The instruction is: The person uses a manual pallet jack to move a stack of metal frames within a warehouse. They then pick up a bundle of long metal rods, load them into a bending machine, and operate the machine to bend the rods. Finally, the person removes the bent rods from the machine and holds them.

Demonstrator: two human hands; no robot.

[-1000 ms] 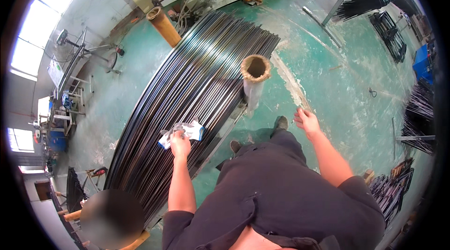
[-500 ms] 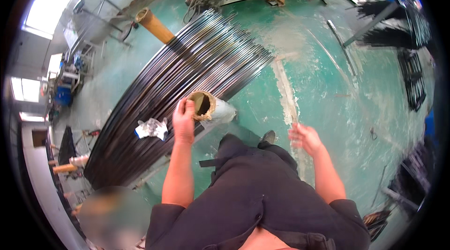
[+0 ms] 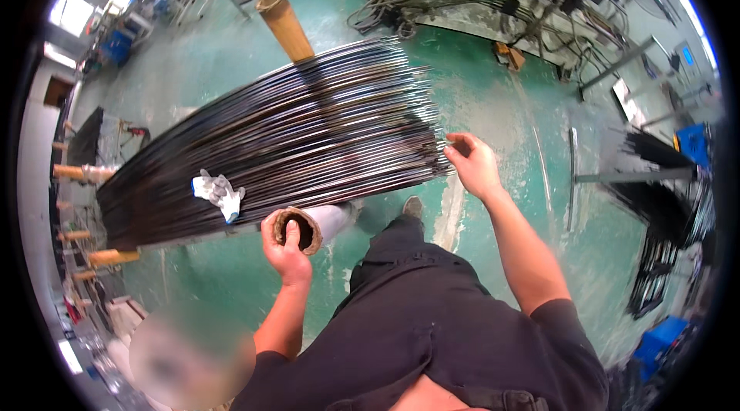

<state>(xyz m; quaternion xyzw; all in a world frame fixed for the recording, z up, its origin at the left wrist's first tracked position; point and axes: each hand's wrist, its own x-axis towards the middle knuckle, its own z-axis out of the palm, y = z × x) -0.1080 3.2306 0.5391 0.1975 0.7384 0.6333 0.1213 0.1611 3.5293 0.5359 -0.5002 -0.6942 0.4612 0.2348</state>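
Observation:
My left hand [image 3: 288, 255] grips the rim of a brown cardboard tube [image 3: 307, 230] with a whitish wrapped side; its thumb hooks into the open end. Beyond it lies a wide stack of long, thin, dark metal strips [image 3: 308, 133], their ends fanned out toward the right. At those right ends is my right hand [image 3: 474, 164], thumb and fingers curled toward each other at the tips. Whether a strip is pinched between them is too small to make out. A crumpled white glove [image 3: 219, 193] rests on top of the strips, left of the tube.
A second brown tube [image 3: 285, 25] stands upright at the stack's far side. Cables and machinery [image 3: 501, 6] line the far wall. To the right, a metal frame [image 3: 636, 175] bears more dark strips. The green floor [image 3: 509, 214] is worn in patches.
The view has turned, so the stack lies more crosswise. My right hand has moved from over the floor to the strips' right ends. My left hand stays on the tube, its thumb now in the opening.

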